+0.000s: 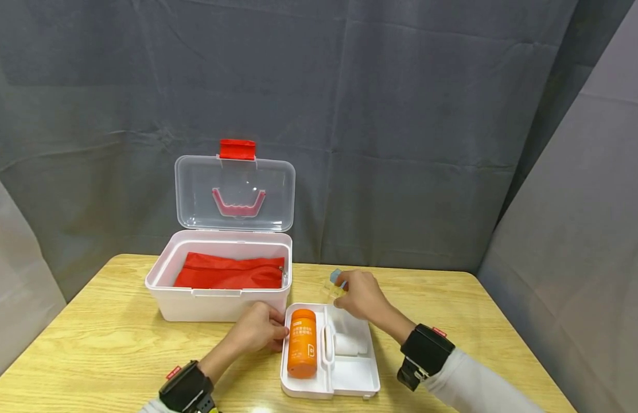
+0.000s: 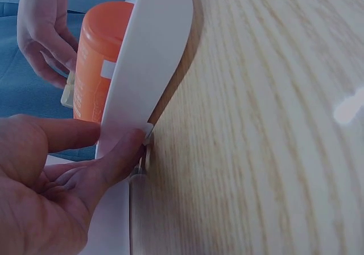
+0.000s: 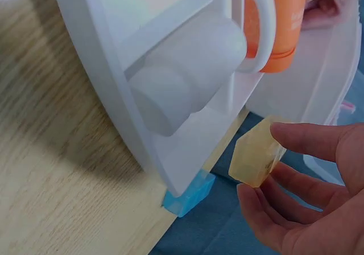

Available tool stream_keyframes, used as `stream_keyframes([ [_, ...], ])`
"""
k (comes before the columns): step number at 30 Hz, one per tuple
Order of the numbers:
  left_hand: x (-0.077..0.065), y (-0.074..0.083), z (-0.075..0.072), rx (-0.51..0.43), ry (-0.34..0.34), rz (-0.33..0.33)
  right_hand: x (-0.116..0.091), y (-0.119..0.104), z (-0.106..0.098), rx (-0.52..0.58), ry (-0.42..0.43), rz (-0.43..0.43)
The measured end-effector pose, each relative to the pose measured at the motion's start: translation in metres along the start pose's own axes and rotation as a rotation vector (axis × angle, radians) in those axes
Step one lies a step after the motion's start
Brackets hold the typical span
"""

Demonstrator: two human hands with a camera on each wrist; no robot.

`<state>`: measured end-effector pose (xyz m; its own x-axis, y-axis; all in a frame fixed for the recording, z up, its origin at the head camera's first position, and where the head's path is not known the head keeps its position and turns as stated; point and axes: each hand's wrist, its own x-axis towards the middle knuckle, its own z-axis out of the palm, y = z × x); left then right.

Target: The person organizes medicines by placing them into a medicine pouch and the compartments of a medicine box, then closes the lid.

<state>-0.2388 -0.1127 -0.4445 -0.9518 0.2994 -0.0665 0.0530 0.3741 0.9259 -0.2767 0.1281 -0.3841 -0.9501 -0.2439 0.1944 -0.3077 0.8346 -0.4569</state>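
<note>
My right hand (image 1: 361, 293) pinches a small translucent yellow faceted case (image 3: 259, 152) between thumb and fingers, just beyond the far edge of the white tray (image 1: 356, 378). A similar blue case (image 3: 190, 193) is near the tray's corner, partly hidden by it in the right wrist view. My left hand (image 1: 259, 328) grips the tray's left side, fingertips (image 2: 91, 134) at the rim and lower wall. An orange bottle (image 1: 302, 344) lies in the tray's left compartment. Across the divider with its handle (image 1: 326, 344), a white bottle (image 3: 185, 67) lies on its side.
Left of the tray, a white storage box (image 1: 216, 307) stands with its clear lid (image 1: 236, 178) raised. Inside the box is a red cloth pouch (image 1: 231, 272). Grey curtains (image 1: 401, 143) hang behind the wooden table (image 1: 117, 344).
</note>
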Motion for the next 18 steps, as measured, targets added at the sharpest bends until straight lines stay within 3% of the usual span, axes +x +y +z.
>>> stream_keyframes([
  [13,0.001,-0.001,0.001,-0.007,-0.004,-0.003,-0.024,-0.009,-0.009,0.045,-0.073,0.01],
  [18,0.001,-0.001,0.001,-0.001,-0.001,-0.019,-0.032,-0.01,-0.018,0.061,-0.138,-0.009],
])
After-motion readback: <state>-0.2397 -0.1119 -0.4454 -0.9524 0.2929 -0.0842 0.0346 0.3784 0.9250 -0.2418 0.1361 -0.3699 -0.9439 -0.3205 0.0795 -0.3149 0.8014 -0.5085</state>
